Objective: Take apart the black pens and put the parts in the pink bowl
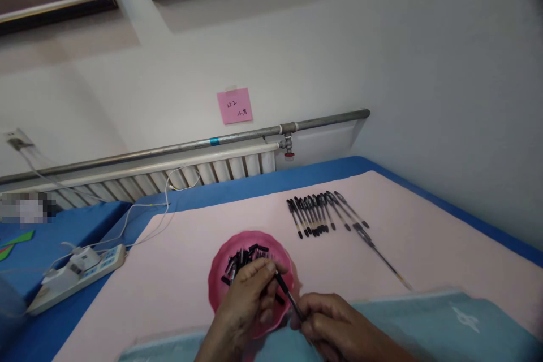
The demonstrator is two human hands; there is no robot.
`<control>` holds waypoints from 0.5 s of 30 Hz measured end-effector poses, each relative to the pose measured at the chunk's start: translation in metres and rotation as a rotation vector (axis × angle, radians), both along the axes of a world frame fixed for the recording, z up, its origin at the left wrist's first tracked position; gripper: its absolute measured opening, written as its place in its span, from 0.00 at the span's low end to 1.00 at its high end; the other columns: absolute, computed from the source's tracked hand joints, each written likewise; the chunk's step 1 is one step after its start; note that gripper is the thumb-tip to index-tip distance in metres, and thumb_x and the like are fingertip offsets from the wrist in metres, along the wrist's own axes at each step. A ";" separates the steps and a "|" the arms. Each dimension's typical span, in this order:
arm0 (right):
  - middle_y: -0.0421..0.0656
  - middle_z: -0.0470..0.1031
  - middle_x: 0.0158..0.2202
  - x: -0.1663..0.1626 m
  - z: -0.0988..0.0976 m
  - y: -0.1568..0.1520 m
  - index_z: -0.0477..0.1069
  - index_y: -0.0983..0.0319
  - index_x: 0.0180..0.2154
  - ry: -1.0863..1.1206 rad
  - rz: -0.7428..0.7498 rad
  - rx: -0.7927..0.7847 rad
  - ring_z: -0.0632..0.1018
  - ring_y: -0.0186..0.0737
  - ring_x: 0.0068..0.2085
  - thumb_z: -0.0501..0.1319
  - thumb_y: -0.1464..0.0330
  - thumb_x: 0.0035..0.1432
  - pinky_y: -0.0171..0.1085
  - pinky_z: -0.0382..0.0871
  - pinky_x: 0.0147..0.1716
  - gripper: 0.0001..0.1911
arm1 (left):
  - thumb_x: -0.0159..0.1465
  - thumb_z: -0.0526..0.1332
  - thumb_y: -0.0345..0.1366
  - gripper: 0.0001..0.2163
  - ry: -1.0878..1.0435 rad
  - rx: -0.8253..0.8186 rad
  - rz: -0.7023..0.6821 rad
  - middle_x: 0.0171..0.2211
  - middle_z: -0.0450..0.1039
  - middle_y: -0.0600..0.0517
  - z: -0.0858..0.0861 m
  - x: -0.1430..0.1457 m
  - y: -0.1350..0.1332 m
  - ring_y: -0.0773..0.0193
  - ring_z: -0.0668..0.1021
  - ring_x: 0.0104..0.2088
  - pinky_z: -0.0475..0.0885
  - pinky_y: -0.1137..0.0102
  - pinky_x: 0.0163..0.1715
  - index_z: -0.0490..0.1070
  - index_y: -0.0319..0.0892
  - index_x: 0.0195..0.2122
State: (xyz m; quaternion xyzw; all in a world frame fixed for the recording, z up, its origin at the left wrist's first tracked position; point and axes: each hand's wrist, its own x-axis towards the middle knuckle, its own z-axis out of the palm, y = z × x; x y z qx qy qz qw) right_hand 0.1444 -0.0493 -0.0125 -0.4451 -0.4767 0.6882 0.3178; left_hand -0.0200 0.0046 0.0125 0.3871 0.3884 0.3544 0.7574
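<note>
A pink bowl point(220, 268) sits near the front of the pink mat and holds several small black pen caps point(244, 257). My left hand point(250, 300) hovers over the bowl, fingers pinched round the top end of a black pen point(286, 291). My right hand point(335, 325) is closed round the lower end of the same pen, just right of the bowl. Behind and to the right, several black pens point(316, 214) lie side by side in a row on the mat.
A lone pen refill point(384, 260) lies slanted to the right of the row. A white power strip point(76, 274) with cables rests on the blue cloth at left. A radiator point(212, 172) and pipe run along the wall. A light blue cloth point(424, 322) covers the front edge.
</note>
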 end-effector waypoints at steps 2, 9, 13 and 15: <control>0.30 0.57 0.11 0.000 -0.001 -0.001 0.68 0.63 0.30 0.034 0.013 -0.004 0.56 0.26 0.11 0.52 0.72 0.45 0.27 0.47 0.10 0.09 | 0.50 0.67 0.47 0.17 -0.025 0.018 0.018 0.13 0.55 0.62 -0.002 0.001 0.001 0.79 0.51 0.11 0.45 0.79 0.10 0.71 0.37 0.31; 0.30 0.59 0.16 -0.002 -0.014 0.002 0.62 0.62 0.25 0.147 -0.049 0.110 0.59 0.24 0.16 0.62 0.69 0.43 0.27 0.49 0.15 0.09 | 0.51 0.67 0.46 0.15 -0.069 0.063 0.112 0.10 0.50 0.64 -0.005 0.008 -0.002 0.79 0.50 0.11 0.42 0.79 0.11 0.71 0.37 0.27; 0.31 0.60 0.17 -0.001 -0.012 0.002 0.63 0.62 0.26 0.096 -0.038 0.095 0.59 0.25 0.17 0.63 0.68 0.44 0.27 0.49 0.16 0.08 | 0.49 0.69 0.46 0.16 -0.077 0.035 0.137 0.11 0.51 0.63 -0.003 0.008 -0.001 0.79 0.51 0.11 0.42 0.79 0.11 0.71 0.37 0.27; 0.34 0.63 0.18 0.000 -0.008 0.001 0.68 0.64 0.30 0.098 0.047 0.077 0.62 0.26 0.17 0.59 0.62 0.51 0.27 0.52 0.16 0.11 | 0.48 0.69 0.47 0.17 -0.082 0.018 0.123 0.12 0.52 0.63 -0.002 0.007 0.000 0.79 0.51 0.11 0.43 0.79 0.10 0.71 0.37 0.28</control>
